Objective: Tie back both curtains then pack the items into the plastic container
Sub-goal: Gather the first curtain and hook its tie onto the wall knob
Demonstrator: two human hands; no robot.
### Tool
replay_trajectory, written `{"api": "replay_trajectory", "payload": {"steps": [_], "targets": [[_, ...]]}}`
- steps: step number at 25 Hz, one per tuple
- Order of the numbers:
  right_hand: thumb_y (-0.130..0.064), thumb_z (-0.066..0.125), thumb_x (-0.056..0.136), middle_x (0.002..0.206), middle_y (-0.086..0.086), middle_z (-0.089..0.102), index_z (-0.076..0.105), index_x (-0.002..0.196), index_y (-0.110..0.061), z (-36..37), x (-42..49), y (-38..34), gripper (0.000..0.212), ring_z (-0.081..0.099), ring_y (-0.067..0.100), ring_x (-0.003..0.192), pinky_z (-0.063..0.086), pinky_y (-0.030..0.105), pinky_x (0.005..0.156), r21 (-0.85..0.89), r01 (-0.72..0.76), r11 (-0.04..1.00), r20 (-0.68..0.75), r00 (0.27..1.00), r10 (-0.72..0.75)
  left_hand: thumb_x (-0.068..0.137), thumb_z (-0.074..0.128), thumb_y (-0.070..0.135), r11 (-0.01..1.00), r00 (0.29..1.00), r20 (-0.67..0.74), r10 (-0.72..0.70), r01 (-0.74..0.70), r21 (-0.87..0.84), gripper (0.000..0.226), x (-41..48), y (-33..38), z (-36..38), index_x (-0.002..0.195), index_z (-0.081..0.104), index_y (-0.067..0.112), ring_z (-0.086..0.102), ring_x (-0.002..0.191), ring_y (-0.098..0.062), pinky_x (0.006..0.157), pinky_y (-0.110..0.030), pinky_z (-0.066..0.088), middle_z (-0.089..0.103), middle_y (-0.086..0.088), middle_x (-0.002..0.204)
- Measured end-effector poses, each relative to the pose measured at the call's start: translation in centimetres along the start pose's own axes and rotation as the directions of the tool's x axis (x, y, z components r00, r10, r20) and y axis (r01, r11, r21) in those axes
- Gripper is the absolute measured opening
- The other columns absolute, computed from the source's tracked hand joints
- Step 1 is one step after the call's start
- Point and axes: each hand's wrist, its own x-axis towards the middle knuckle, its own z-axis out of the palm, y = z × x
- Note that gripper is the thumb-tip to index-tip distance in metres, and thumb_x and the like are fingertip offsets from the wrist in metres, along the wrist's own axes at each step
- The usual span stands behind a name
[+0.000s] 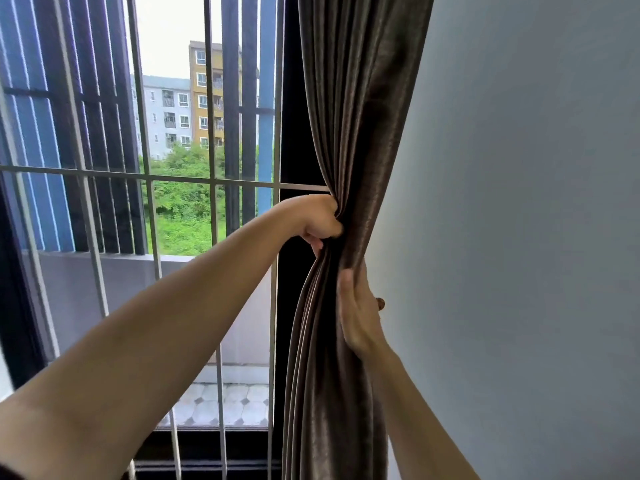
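The curtain (346, 133) hangs gathered between the window grille (149, 174) on its left and the wall (519, 237) on its right. My left hand (317, 221) grips the curtain's left edge in front of the grille, and my right hand (358, 313) holds the bunch lower down on its right side, thumb at the front and fingers out of sight behind. A small knob (380, 303) sits on the wall just beside my right hand, partly hidden by it, and beyond the grille lies a balcony floor (221, 403), with buildings (194, 109) farther behind.

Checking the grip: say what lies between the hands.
Only gathered brown curtain, between left hand above and right hand below; head view shows it.
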Motion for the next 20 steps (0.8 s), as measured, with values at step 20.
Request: {"api": "replay_trajectory", "payload": {"steps": [20], "targets": [[-0.010, 0.069, 0.062, 0.094, -0.004, 0.061, 0.049, 0.120, -0.015, -6.7, 0.9, 2.6, 0.061, 0.064, 0.016, 0.087, 0.057, 0.037, 0.078, -0.049, -0.046, 0.998, -0.163, 0.986, 0.037, 0.095, 0.054, 0.018, 0.529, 0.999, -0.015, 0.030, -0.028, -0.848, 0.021, 0.7, -6.2, 7.3, 0.111, 0.060, 0.006, 0.071, 0.075, -0.018, 0.081, -0.031, 0.055, 0.066, -0.007, 0.092]]}}
